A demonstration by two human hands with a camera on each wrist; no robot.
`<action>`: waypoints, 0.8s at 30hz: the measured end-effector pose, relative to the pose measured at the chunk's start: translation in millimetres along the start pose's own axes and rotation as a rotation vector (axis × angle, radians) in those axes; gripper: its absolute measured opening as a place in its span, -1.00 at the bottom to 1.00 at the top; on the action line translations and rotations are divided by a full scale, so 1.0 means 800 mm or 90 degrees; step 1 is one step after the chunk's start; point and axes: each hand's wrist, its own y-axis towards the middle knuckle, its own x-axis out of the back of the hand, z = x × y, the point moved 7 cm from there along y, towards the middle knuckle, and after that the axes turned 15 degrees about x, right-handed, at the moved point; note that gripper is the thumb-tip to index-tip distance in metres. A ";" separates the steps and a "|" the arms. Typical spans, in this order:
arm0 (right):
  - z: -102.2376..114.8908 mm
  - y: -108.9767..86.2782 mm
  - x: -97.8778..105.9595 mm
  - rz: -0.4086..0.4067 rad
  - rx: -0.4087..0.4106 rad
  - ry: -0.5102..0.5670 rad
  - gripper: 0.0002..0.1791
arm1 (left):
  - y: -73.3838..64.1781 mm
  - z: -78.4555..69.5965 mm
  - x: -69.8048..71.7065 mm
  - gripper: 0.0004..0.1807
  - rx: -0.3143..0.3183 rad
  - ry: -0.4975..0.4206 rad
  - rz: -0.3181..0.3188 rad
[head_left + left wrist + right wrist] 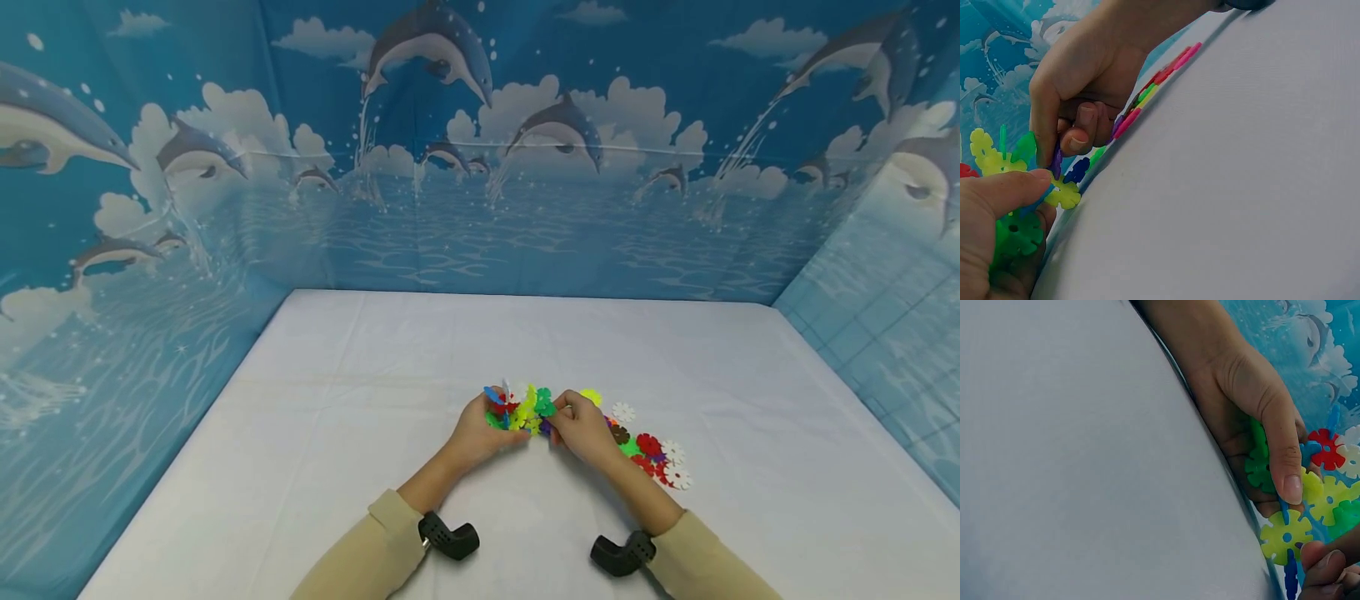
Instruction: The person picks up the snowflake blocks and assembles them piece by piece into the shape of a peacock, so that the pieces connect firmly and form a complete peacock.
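Observation:
My left hand (480,432) holds a cluster of interlocked flower-shaped plastic discs (522,410), in yellow, green, red, white and blue. The left thumb presses over a blue disc in the left wrist view, with a green disc (1019,236) below it. Coming in from the right, my right hand (587,432) pinches a purple disc (1057,164) against the cluster's edge, close to a yellow disc (1065,192). A dark blue disc (1077,170) sits beside that yellow one. In the right wrist view the right fingertips (1316,553) are at the yellow disc's (1286,537) rim.
Loose discs lie on the white tabletop (360,400) beside and beyond my right forearm, among them a red disc (649,444), a white disc (678,476) and a brown disc (619,434). A dolphin-printed curtain (480,225) closes off the back and sides.

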 end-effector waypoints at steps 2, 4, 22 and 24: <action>-0.002 0.000 -0.002 0.000 0.000 0.005 -0.91 | 0.000 0.000 0.000 -0.35 -0.007 0.010 -0.002; -0.004 0.000 -0.003 -0.002 -0.002 0.005 -0.91 | 0.001 0.001 0.001 -0.36 -0.009 0.013 -0.002; -0.011 0.005 0.009 -0.036 -0.040 0.076 -0.71 | 0.002 -0.008 0.005 -0.35 -0.058 0.116 0.025; -0.011 0.005 0.011 -0.037 -0.042 0.075 -0.69 | 0.002 -0.007 0.008 -0.34 -0.060 0.131 0.022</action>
